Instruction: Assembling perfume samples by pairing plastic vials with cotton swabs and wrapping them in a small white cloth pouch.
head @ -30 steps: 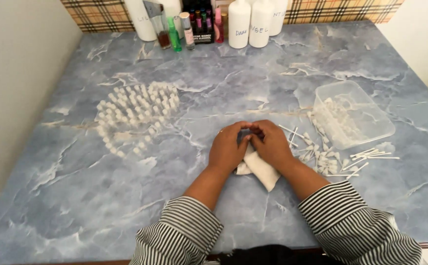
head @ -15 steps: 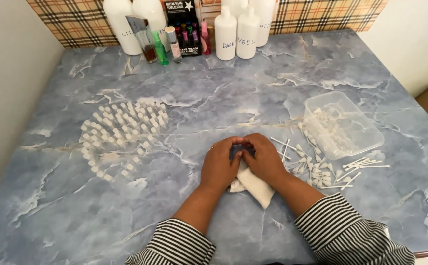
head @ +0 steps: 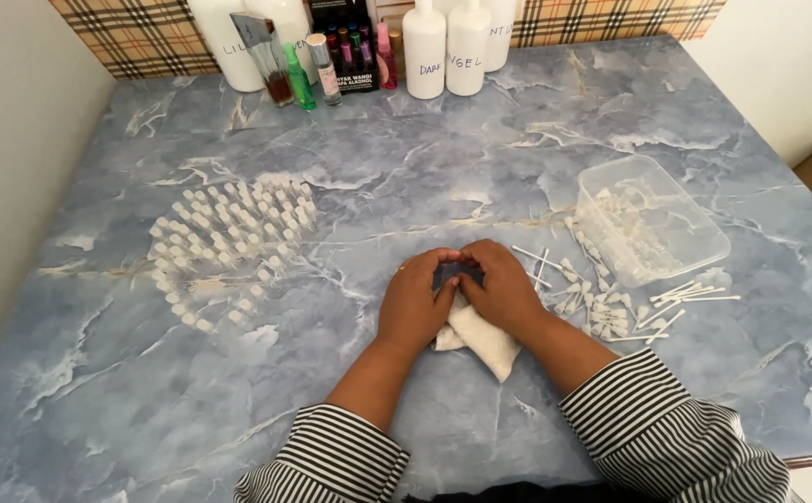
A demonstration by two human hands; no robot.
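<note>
Striped sleeves [head: 667,438] nearest, at the bottom edge, both forearms angled inward over the table [head: 126,391]. Just ahead, white cloth [head: 480,337] flat on the blue marble, partly under the wrists, one corner poking out toward the sleeves. Above the cloth, left hand [head: 415,303] and right hand [head: 501,291] pressed together, fingertips meeting. Between the fingertips, small dark thing [head: 450,274], pinched from both sides, mostly hidden; shape not clear. Dark thing just over the far end of the cloth; touching it or not, cannot tell.

Right of the cloth, loose white caps [head: 597,303] and thin sticks [head: 681,296] scattered close beside the right hand, nothing between them and the hand. Further right of the cloth, clear tub [head: 695,237], open, more white pieces inside. Left of the cloth and well apart, many small vials [head: 224,242] standing upright in a curved cluster. Far beyond the cloth, at the back edge of the table, white bottles [head: 448,47], small coloured bottles [head: 299,74] and a dark box [head: 345,42] against plaid wall [head: 136,37].
</note>
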